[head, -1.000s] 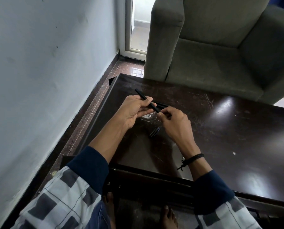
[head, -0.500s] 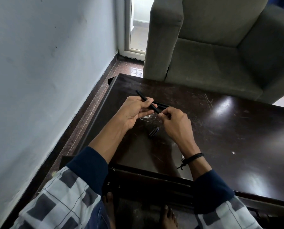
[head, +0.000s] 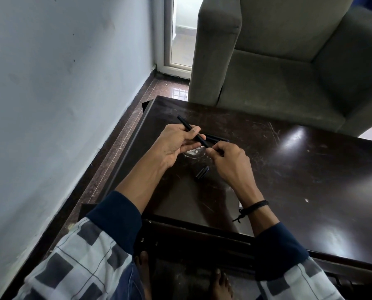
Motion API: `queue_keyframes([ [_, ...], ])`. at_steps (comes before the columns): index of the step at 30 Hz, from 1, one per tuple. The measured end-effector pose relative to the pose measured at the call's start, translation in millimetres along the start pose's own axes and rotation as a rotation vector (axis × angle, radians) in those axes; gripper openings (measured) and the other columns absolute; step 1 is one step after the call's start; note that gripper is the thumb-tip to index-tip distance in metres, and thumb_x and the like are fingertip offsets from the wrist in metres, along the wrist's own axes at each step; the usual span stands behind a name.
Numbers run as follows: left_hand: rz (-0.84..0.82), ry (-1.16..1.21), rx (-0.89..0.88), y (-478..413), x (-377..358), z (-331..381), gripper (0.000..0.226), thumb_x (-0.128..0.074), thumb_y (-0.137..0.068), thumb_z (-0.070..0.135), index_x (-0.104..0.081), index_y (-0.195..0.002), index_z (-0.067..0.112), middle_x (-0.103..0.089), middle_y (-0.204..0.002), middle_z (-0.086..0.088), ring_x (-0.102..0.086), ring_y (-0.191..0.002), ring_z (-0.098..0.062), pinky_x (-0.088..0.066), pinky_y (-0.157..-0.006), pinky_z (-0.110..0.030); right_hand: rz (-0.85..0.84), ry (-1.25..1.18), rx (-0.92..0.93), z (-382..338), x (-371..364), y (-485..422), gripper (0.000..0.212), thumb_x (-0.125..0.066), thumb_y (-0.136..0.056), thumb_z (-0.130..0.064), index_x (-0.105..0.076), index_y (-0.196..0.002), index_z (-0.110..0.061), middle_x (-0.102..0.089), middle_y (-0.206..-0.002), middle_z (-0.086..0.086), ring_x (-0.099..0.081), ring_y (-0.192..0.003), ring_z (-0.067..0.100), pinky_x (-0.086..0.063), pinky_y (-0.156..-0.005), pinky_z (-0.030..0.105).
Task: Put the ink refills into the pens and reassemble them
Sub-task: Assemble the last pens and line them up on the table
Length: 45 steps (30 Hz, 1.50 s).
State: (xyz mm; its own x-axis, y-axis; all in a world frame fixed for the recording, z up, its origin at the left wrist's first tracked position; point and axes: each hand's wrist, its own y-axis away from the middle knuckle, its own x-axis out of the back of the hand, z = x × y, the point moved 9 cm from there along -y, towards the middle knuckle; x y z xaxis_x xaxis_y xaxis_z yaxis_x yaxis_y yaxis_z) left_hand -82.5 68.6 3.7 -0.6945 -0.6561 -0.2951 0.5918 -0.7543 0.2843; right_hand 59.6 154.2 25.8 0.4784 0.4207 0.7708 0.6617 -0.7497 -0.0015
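Fingers (head: 191, 145) of the left hand (head: 173, 146) are curling round a black pen (head: 184, 122), with the thumb pressing it against them; the pen is slanting up and away to the left, its far end sticking out past the hand. Fingertips (head: 212, 150) of the right hand (head: 231, 164) are bunching narrowly and pinching the pen's near end, so both hands are holding it just above the dark table (head: 299, 169). Whether a refill is showing at that end is too small to tell.

Directly under the hands, a small clear round dish (head: 192, 152) is sitting on the table with a tiny pale speck in it; the rest of its contents are hiding behind the fingers. More black pen parts (head: 216, 138) are lying on the table just beyond the hands, and a short black piece (head: 202, 172) is lying nearer the person, just beside the right hand. Any lettering on the pens is too small to read.

A black cord wristband (head: 255, 205) is circling the right wrist. A grey armchair (head: 278, 83) is standing behind the table.
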Motion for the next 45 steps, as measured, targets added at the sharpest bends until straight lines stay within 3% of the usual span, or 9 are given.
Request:
queue_keyframes([
  [5, 0.008, 0.006, -0.009, 0.3, 0.9, 1.7, 0.013, -0.063, -0.098, 0.007, -0.069, -0.108, 0.001, -0.077, -0.099, -0.017, -0.076, -0.095, -0.024, -0.061, -0.074, -0.026, -0.009, -0.036, 0.009, -0.9, -0.6, -0.8, 0.019, -0.060, -0.102, -0.041, -0.070, -0.093, -0.027, -0.068, -0.079, -0.007, -0.063, -0.071, 0.011, -0.048, -0.061, 0.032],
  [9, 0.034, 0.015, -0.018, -0.7, 2.5, 1.7, 0.014, -0.064, -0.098, 0.008, -0.070, -0.109, 0.002, -0.078, -0.099, -0.016, -0.076, -0.095, -0.024, -0.062, -0.078, -0.029, 0.007, -0.042, 0.024, -2.2, 0.6, -0.1, 0.023, -0.060, -0.101, -0.045, -0.071, -0.098, -0.025, -0.068, -0.079, -0.007, -0.064, -0.071, 0.009, -0.053, -0.066, 0.034],
  [16, 0.050, 0.023, -0.013, -1.2, 4.1, 1.4, 0.014, -0.065, -0.097, 0.010, -0.070, -0.109, 0.003, -0.078, -0.098, -0.014, -0.076, -0.095, -0.023, -0.062, -0.079, -0.029, 0.021, 0.035, 0.044, -5.1, 1.1, 1.7, 0.021, -0.063, -0.099, -0.046, -0.069, -0.101, -0.026, -0.062, -0.076, -0.011, -0.059, -0.067, 0.005, -0.045, -0.056, 0.025],
  [38, 0.003, 0.010, -0.012, -2.3, 0.9, -0.1, 0.020, -0.063, -0.098, 0.008, -0.067, -0.114, -0.003, -0.077, -0.101, -0.018, -0.076, -0.096, -0.024, -0.061, -0.076, -0.026, 0.026, 0.030, 0.003, -2.5, 3.0, 1.0, 0.022, -0.059, -0.102, -0.040, -0.068, -0.088, -0.025, -0.067, -0.077, -0.006, -0.064, -0.073, 0.015, -0.046, -0.061, 0.033],
  [45, 0.048, 0.049, -0.028, -6.1, 6.1, 0.5, 0.015, -0.064, -0.098, 0.009, -0.068, -0.111, 0.001, -0.078, -0.094, -0.015, -0.077, -0.088, -0.020, -0.060, -0.073, -0.025, -0.068, 0.031, -0.025, 2.6, -1.4, 0.9, 0.027, -0.065, -0.095, -0.052, -0.072, -0.098, -0.027, -0.069, -0.088, -0.007, -0.066, -0.081, 0.013, -0.055, -0.072, 0.036],
])
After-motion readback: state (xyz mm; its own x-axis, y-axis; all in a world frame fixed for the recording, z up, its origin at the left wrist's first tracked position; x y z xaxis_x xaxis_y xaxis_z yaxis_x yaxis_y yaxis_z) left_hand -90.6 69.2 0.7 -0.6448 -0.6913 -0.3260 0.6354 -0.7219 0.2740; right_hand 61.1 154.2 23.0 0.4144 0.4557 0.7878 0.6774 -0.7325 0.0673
